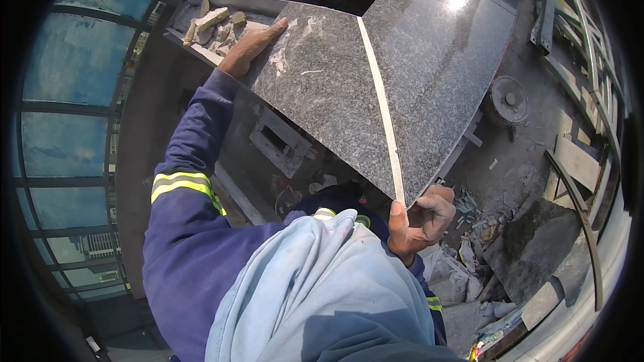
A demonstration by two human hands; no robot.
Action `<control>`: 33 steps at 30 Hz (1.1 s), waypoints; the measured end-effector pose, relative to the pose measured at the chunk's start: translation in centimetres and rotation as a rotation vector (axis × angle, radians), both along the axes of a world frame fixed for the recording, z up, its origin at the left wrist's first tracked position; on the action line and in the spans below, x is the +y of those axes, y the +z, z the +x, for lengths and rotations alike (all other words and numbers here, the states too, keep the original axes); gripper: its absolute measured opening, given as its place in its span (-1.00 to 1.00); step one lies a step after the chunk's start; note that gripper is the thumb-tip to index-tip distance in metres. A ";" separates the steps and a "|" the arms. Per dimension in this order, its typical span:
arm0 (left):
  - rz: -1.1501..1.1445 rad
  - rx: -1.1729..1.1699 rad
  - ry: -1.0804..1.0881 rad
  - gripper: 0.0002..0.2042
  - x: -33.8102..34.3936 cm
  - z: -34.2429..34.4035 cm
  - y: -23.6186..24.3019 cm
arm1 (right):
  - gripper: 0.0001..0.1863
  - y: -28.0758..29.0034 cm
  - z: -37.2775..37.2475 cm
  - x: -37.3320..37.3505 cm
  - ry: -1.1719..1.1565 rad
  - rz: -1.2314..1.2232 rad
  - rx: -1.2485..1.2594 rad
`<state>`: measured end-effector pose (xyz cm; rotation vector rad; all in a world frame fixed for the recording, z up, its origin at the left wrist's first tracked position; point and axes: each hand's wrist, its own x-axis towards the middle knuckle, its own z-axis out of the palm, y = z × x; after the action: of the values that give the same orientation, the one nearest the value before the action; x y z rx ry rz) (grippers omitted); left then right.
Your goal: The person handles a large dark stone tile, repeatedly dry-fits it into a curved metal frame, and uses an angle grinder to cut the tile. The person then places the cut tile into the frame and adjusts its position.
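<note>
Two speckled dark grey stone slabs lie in front of me, the left slab and the right slab. Along the joint between them runs a narrow pale strip, straight and flat. My left hand rests at the left slab's outer end with its fingers stretched over the edge, holding nothing. At the near corner where the slabs meet, my right hand is closed, its thumb against the strip's near end and its other fingers curled beside the slab corner. What lies under those fingers is hidden.
Broken mortar pieces fill a ledge beyond my left hand. A round bucket stands on the floor at right. Metal frame pieces lean at the far right, above rubble and a broken stone piece. Windows line the left.
</note>
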<state>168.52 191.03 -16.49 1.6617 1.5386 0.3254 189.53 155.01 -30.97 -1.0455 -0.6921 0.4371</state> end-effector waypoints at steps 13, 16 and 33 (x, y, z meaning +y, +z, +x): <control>0.105 -0.175 0.052 -0.25 -0.1 -7.6 0.8 | -0.62 1.0 -4.7 -0.5 -0.291 -0.010 -0.552; 0.191 -0.237 0.052 -0.18 -0.9 -9.4 1.9 | -0.56 3.3 -6.7 -0.9 -0.361 -0.165 -0.682; 0.665 -0.613 0.038 -0.36 -1.5 -16.8 1.8 | -0.74 10.7 -12.0 4.8 -0.449 -0.462 -0.955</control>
<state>151.71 189.52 -14.66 1.7655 1.0378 1.3448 177.54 159.83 -20.24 -1.8245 -1.1799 -0.3610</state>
